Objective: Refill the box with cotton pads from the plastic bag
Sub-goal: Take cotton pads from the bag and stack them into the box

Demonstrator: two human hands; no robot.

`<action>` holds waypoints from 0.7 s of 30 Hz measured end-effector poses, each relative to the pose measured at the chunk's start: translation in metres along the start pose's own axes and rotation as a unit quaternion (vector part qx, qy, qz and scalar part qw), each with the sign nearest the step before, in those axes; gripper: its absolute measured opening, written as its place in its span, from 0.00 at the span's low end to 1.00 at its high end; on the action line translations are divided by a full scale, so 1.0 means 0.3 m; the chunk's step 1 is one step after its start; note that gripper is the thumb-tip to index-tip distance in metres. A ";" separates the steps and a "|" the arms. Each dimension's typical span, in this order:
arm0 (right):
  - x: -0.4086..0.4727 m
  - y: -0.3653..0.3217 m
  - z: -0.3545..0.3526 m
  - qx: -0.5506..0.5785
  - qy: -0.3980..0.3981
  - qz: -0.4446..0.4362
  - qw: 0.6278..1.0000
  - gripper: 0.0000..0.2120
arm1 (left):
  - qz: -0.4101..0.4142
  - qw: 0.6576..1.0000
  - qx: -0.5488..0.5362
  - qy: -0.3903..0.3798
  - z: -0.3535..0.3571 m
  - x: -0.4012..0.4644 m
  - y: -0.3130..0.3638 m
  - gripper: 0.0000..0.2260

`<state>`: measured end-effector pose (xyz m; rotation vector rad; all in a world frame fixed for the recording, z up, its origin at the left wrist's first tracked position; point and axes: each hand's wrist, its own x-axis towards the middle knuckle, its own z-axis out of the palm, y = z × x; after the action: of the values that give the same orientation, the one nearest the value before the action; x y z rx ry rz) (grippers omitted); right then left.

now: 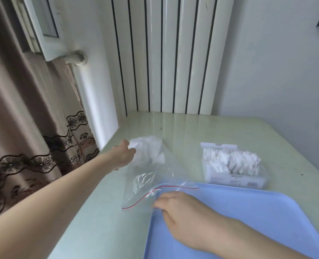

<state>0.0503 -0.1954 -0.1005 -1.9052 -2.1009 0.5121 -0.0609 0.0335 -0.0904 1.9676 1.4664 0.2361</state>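
A glossy pale-green table (192, 128) is pushed into a corner, its far edge against a white column radiator (164, 53) and a grey wall (276, 71); a brown lace-trimmed curtain (24, 118) hangs past its left edge. The clear zip bag (147, 176) lies mid-table, its cotton pads (147, 148) bunched at the far end, where the left hand (122, 156) grips it. The right hand (181, 208) pinches the bag's red-lined mouth over a blue tray (248, 212) at the near edge. The box (233, 165), full of pads, sits toward the right edge.

Soft, even daylight, pale glare streaks on the glossy table (173, 128), slight motion blur, wide-angle bending at edges.
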 end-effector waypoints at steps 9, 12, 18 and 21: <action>0.273 0.059 0.067 -0.187 0.008 0.104 0.977 0.18 | -0.001 0.993 -0.104 -0.052 0.002 0.022 -0.018 0.21; 0.398 0.116 0.065 -0.073 0.088 0.137 0.984 0.25 | 0.004 0.997 -0.069 -0.032 -0.001 0.059 -0.008 0.18; 0.582 0.187 0.054 0.136 0.228 0.207 0.942 0.20 | 0.038 0.999 0.024 0.012 -0.024 0.162 -0.063 0.23; 0.636 0.187 0.058 0.201 0.267 0.217 0.917 0.19 | 0.062 0.998 0.025 0.018 -0.017 0.188 -0.080 0.21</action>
<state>0.0731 -0.0029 -0.1484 -1.9655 -1.1375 0.4046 -0.0623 0.0901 -0.1141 2.1064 1.3871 0.2934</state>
